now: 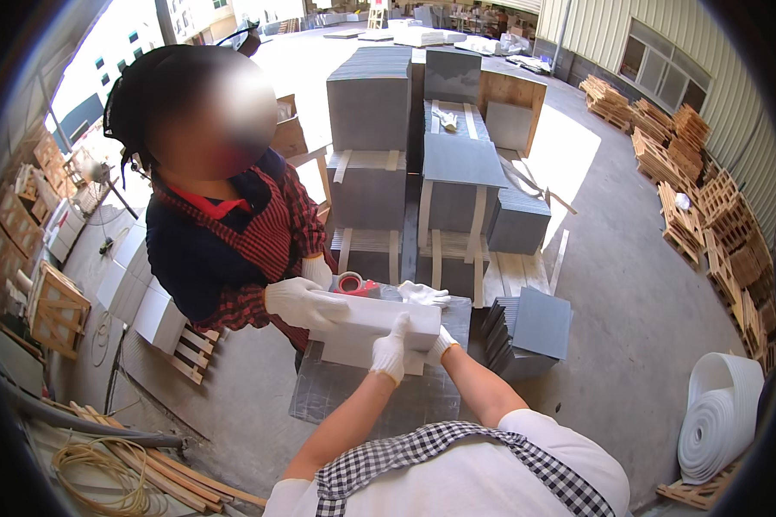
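A long white box [414, 320] lies across a grey worktable [328, 402] in front of me. My left hand [389, 351], in a white glove, grips its near side, with a finger or thumb reaching up over the face. At the right end my gloved right hand [442, 346] holds the lower edge; its fingertips are hidden by the box. Across the table a co-worker's gloved hand [306, 302] rests on the left part of the box. The co-worker's other gloved hand [317, 271] is just behind. A red tape dispenser [356, 285] and a loose white glove [423, 295] lie beyond the box.
Grey slabs [541, 322] lean together right of the table. Tall stacks of grey slabs [369, 112] with pale strips stand behind it. Wooden pallets [681, 224] line the right wall. A white foam roll [720, 418] stands at right, wooden strips [147, 457] at lower left.
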Motion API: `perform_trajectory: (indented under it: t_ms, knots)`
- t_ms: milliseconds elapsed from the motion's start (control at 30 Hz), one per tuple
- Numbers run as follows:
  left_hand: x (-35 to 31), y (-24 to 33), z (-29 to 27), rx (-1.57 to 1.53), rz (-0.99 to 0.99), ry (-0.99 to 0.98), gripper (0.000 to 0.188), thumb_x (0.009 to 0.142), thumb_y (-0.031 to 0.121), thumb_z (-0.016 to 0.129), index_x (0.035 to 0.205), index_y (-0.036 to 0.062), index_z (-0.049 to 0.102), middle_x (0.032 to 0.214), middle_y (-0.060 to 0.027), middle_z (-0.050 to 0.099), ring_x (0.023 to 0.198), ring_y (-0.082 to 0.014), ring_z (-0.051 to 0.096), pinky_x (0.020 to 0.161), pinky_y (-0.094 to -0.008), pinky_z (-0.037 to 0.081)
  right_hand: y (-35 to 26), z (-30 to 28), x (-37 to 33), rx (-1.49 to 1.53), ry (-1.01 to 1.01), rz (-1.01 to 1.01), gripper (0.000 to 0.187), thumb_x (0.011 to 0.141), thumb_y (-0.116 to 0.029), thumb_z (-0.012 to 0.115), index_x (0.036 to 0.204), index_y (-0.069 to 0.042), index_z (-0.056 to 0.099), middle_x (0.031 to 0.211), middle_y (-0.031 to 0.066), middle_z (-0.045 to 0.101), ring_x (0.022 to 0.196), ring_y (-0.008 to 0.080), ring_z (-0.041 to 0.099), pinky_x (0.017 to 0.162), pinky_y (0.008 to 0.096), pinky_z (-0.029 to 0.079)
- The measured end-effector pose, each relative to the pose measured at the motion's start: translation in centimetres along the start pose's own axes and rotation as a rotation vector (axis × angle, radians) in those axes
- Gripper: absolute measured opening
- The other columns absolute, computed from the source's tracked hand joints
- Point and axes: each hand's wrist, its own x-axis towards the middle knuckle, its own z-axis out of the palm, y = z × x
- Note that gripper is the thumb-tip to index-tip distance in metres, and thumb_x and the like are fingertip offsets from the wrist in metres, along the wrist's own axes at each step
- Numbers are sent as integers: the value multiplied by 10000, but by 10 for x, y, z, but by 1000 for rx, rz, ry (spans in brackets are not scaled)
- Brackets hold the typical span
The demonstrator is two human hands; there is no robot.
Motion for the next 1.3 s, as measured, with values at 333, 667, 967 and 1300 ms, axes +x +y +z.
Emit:
perform_trajectory:
  t_ms: [333,667,967,1300]
  knots:
    - [-4,-2,-6,-13,-20,-32,856,766,588,805,1292,-45,572,1176,-120,627,968,-227,627,737,-384,544,22,-34,54,125,-159,16,544,1054,-492,281,1431,-156,482,1414,37,560,1253,195,549,1056,359,458]
    - [-17,0,-3,-21,4,14,828,747,604,808,1203,-62,623,1055,-98,642,816,-184,584,643,-353,487,26,-35,50,145,-166,-12,525,1057,-482,292,1392,-144,512,1364,55,593,1217,211,577,1039,380,481]
    - [0,-13,-8,14,-28,4,802,762,582,810,1258,-15,610,1150,-98,642,958,-212,631,742,-380,540,-1,5,-3,61,27,29,506,1064,-455,281,1392,-148,514,1373,42,586,1227,209,567,1039,373,476]
    - [-10,-17,-14,-51,9,-8,870,751,601,807,1228,-103,625,1174,-143,653,1018,-224,608,848,-380,494,25,-25,25,73,-90,-80,411,1041,-437,381,1223,-146,605,1172,48,658,1028,218,637,911,415,544]
